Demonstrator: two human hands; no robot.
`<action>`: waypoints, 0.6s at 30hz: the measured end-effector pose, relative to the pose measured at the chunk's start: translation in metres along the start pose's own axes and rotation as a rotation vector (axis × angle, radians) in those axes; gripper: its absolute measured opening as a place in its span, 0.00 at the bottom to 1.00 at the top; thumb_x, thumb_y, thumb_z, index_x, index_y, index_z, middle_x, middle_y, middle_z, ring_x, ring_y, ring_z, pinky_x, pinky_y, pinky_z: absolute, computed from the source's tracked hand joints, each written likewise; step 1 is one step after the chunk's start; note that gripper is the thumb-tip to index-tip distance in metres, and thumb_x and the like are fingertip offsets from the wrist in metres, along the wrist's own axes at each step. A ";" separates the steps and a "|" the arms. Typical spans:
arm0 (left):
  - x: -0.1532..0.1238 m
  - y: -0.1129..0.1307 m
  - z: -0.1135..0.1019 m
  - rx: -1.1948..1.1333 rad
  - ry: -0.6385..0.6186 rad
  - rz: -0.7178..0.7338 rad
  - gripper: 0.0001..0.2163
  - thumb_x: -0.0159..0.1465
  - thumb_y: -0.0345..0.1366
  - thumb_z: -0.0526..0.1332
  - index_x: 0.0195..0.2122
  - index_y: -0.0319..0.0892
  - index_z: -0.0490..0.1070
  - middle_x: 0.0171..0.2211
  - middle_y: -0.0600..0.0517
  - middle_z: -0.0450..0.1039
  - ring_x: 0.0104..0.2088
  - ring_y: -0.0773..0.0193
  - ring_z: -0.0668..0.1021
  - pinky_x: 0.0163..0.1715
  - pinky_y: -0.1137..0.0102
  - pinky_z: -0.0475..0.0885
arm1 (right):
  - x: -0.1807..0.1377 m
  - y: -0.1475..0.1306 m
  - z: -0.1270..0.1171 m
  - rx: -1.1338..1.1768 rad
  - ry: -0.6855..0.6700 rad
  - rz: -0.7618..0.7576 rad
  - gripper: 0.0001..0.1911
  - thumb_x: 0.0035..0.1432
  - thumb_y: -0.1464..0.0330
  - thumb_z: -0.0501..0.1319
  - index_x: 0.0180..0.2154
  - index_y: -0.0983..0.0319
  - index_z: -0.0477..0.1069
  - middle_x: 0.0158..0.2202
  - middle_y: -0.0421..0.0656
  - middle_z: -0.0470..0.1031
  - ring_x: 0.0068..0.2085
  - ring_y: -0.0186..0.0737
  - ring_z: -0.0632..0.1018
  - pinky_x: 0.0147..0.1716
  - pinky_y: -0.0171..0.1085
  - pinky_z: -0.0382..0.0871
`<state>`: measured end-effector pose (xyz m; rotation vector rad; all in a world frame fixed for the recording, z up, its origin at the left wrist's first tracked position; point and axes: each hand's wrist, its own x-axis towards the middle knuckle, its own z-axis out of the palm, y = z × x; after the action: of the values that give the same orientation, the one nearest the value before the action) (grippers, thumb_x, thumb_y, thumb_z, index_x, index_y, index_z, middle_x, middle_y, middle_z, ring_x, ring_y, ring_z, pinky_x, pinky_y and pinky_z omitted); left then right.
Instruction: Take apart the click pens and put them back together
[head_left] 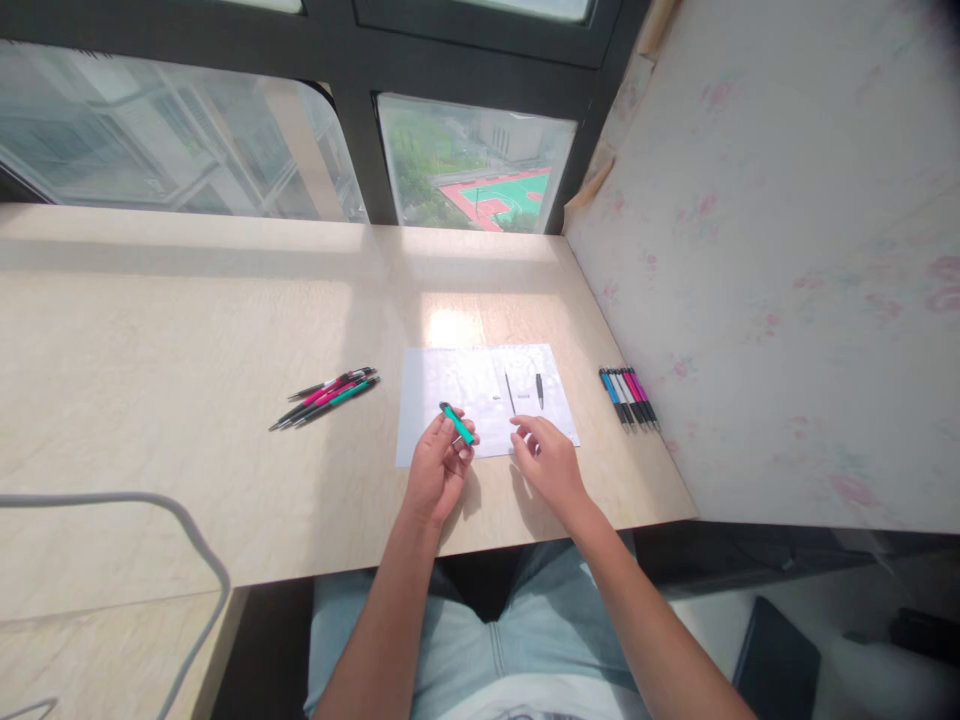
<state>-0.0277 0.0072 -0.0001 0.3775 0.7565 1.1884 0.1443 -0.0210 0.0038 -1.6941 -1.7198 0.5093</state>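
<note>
My left hand [439, 465] holds a green pen barrel [458, 424] with a dark end, tilted between thumb and fingers above the paper. My right hand [551, 462] hovers at the sheet's lower right part, its fingers curved and apart. Those fingertips are close to the lower end of a thin dark pen refill [510, 392]; whether they touch it I cannot tell. On the white sheet of paper [431, 375] also lie a black pen grip section [539, 391], a small spring [523, 397] and a tiny dark part [496, 398].
To the left lies a bunch of pens [330, 396] in pink, green and black. Several pens [628, 398] stand in a row by the wallpapered wall [787, 250] on the right. A grey cable [172, 505] crosses the desk [187, 350] at the lower left.
</note>
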 end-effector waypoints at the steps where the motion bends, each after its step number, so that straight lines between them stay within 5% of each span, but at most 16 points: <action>1: 0.000 -0.001 0.000 -0.024 0.003 -0.005 0.14 0.58 0.40 0.69 0.41 0.39 0.73 0.32 0.52 0.73 0.30 0.73 0.76 0.25 0.82 0.68 | 0.011 -0.002 -0.002 -0.107 -0.038 -0.021 0.13 0.64 0.70 0.55 0.47 0.61 0.74 0.39 0.45 0.78 0.34 0.38 0.76 0.39 0.37 0.69; 8: -0.001 0.000 -0.002 -0.104 0.038 0.001 0.14 0.57 0.35 0.71 0.43 0.38 0.73 0.34 0.50 0.76 0.34 0.69 0.79 0.29 0.80 0.72 | 0.071 -0.020 0.005 -0.624 -0.239 -0.041 0.14 0.67 0.69 0.55 0.52 0.58 0.71 0.48 0.48 0.74 0.44 0.43 0.77 0.35 0.36 0.66; 18: -0.003 0.000 -0.001 -0.143 0.003 -0.025 0.16 0.56 0.30 0.71 0.45 0.38 0.73 0.38 0.48 0.76 0.38 0.69 0.80 0.33 0.80 0.73 | 0.077 -0.020 0.020 -0.757 -0.306 -0.070 0.13 0.68 0.72 0.52 0.42 0.62 0.75 0.41 0.49 0.75 0.42 0.43 0.75 0.32 0.36 0.62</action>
<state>-0.0286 0.0047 0.0002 0.2476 0.6724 1.2122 0.1208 0.0566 0.0178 -2.1238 -2.3851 0.0688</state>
